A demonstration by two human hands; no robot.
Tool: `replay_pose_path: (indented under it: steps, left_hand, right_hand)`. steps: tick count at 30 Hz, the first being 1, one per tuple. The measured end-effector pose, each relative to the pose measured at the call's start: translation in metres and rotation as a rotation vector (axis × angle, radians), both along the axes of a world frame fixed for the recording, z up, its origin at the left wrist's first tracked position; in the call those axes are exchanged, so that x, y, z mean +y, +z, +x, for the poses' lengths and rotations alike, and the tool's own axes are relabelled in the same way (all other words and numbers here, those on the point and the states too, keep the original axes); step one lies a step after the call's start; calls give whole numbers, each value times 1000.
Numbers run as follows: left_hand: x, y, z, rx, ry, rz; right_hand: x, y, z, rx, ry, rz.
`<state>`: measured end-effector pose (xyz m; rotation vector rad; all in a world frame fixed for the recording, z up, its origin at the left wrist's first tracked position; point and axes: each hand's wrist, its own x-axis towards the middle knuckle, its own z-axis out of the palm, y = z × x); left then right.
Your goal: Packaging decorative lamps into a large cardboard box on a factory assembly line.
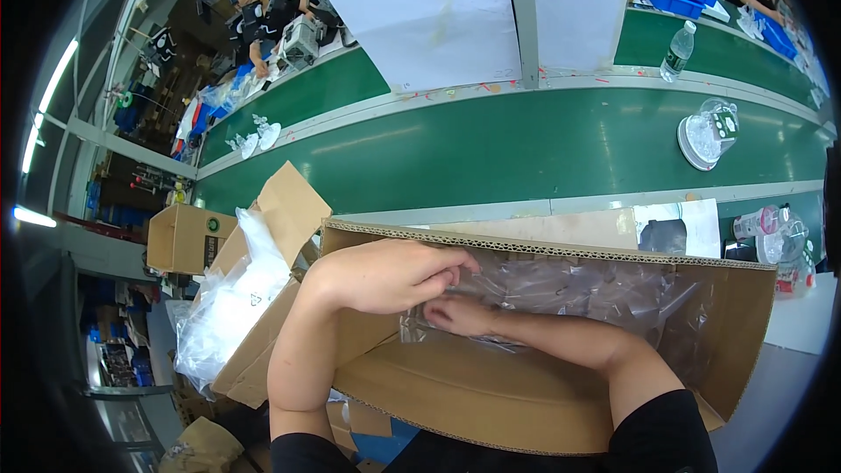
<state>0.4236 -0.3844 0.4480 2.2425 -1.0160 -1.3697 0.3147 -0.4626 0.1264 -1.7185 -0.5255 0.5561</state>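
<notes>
A large open cardboard box point(491, 385) stands in front of me, with several clear plastic bags point(569, 289) crumpled inside. My left hand point(390, 276) reaches over the box's left end, its fingers loosely bent and apart, with nothing visible in them. Just below it, my right hand point(460, 314) is inside the box, its fingers curled on the plastic at the left end. The right fingertips are slightly blurred and partly hidden.
At left, another open carton point(254, 333) holds white and clear plastic wrap point(236, 298); a smaller carton point(180, 241) stands behind it. Across the green bench point(473, 153) are a bottle point(677, 51) and a plastic-domed container point(708, 136). More bottles point(784, 250) stand at right. Other people work beyond.
</notes>
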Motion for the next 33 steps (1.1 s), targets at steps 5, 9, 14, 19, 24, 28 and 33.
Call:
replay_pose_path:
  steps: [5,9,14,19,24,28,33]
  left_hand:
    - [1,-4,-1,-34,-6,-58]
    - [2,-6,-3,-38,32,-79]
    - [3,-3,-3,-57,7,7]
    - [3,-8,-3,-77,3,-37]
    - [-1,-4,-3,-63,0,49]
    - [2,-4,-5,-49,42,77]
    - [-7,-5,-7,-54,31,88]
  right_hand:
    - [6,-10,-6,-437,422,-197]
    - [9,2,-4,-462,457,-398]
    - [-3,21,8,-223,555,-364]
    - [-20,10,29,-133,567,-303]
    - [-4,11,27,-152,412,-412]
    - [18,23,24,-87,375,-289]
    - [13,7,24,-528,456,-321]
